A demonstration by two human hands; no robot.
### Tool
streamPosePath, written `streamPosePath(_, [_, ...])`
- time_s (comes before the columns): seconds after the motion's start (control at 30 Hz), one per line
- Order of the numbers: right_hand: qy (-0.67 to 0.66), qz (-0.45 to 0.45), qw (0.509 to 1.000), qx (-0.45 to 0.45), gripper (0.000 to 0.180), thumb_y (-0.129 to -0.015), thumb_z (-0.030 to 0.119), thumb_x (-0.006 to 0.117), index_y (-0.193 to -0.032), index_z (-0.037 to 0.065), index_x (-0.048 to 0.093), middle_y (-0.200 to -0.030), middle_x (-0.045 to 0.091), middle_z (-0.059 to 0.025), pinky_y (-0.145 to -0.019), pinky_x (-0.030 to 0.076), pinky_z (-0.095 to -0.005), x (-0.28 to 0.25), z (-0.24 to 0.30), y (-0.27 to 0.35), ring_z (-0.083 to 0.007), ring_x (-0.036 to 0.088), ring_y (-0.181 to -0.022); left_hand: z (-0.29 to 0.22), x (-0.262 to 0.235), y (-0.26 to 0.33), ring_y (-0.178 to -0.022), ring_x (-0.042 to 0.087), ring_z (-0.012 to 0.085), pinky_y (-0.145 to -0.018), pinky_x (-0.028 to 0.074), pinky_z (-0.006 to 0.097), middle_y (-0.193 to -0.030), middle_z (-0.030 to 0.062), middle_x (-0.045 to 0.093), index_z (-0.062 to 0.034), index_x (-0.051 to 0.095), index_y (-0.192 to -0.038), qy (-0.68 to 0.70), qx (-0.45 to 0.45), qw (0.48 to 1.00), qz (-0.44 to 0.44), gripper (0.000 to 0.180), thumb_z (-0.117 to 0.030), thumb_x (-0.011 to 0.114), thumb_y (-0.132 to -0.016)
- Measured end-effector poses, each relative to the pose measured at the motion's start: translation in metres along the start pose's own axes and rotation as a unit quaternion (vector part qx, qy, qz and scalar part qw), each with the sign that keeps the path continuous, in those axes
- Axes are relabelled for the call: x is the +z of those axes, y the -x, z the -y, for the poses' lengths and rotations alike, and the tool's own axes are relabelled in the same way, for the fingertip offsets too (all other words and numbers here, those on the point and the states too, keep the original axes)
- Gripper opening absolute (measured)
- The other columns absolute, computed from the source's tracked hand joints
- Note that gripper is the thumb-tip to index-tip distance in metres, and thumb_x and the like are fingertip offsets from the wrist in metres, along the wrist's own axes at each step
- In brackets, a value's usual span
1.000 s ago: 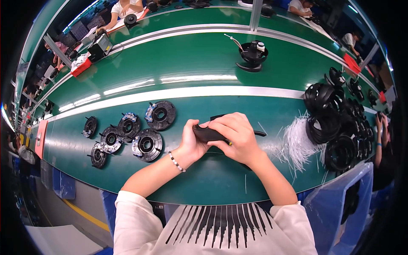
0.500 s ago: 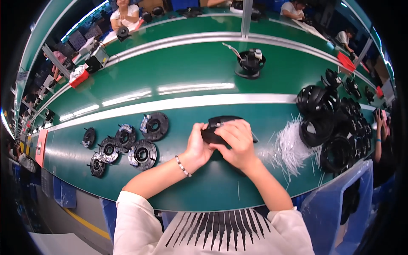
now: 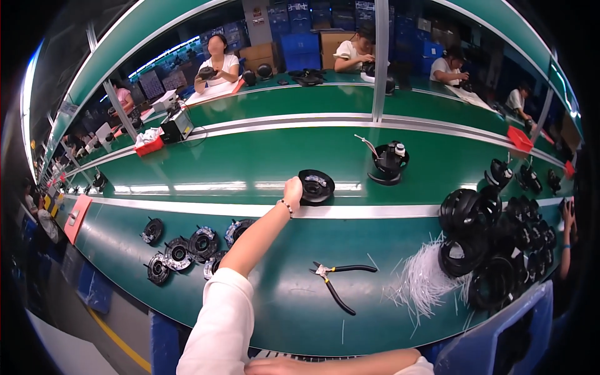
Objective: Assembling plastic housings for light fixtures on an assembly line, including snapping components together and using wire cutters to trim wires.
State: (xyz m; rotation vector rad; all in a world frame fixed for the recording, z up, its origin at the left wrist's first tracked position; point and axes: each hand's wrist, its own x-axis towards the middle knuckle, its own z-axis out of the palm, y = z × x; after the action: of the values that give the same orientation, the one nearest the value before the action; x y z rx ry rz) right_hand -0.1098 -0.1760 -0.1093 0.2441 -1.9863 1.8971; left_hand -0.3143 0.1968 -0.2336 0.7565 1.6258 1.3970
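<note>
My left hand (image 3: 292, 191) reaches far forward, closed on the left rim of a black round plastic housing (image 3: 317, 195). The housing tilts, showing a ring-shaped middle and a small blue-and-white circuit board, at the green belt just past the pale rail. My right hand (image 3: 272, 367) lies low across my body, next to my left sleeve. The picture's lower edge cuts it off, so its fingers do not show clearly. On the bench between my arms lie cutting pliers (image 3: 324, 271), their black-and-yellow handles spread. Neither hand touches them.
Several black round parts with circuit boards (image 3: 178, 253) lie left of my left arm. At right are a heap of white cable ties (image 3: 428, 275) and stacked black housings (image 3: 465, 231). A black assembly with wires (image 3: 389, 162) stands on the belt. Co-workers sit across it.
My left hand has carried the black housing forward to the belt. My right hand has let go and drawn back to my body. The pliers have come into view. The head view has tilted upward.
</note>
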Motion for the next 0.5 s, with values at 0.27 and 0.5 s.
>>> streamPosePath(0.27, [-0.166, -0.067, 0.978, 0.104, 0.029, -0.067, 0.017, 0.067, -0.089, 0.0, 0.057, -0.077, 0.06, -0.0083, -0.062, 0.045, -0.0272, -0.032, 0.059, -0.005, -0.0114, 0.054, -0.068, -0.058, 0.027, 0.06, -0.119, 0.026, 0.0385, -0.101, 0.019, 0.041, -0.129, 0.0246, 0.027, 0.0022, 0.043, -0.112, -0.301, 0.456, 0.826, -0.142, 0.045, -0.015, 0.05, -0.071])
streamPosePath(0.5, [0.029, 0.125, 0.988, -0.082, 0.052, -0.053, 0.028, 0.073, -0.093, 0.0, 0.056, -0.088, 0.059, -0.0142, -0.07, 0.044, -0.0332, -0.062, 0.084, 0.019, -0.021, 0.055, -0.078, -0.045, 0.184, 0.101, -0.068, 0.061, 0.019, -0.056, 0.052, 0.03, -0.09, 0.014, 0.059, 0.0025, 0.047, -0.107, -0.015, 0.098, 0.943, 0.317, 0.03, -0.017, 0.049, -0.084])
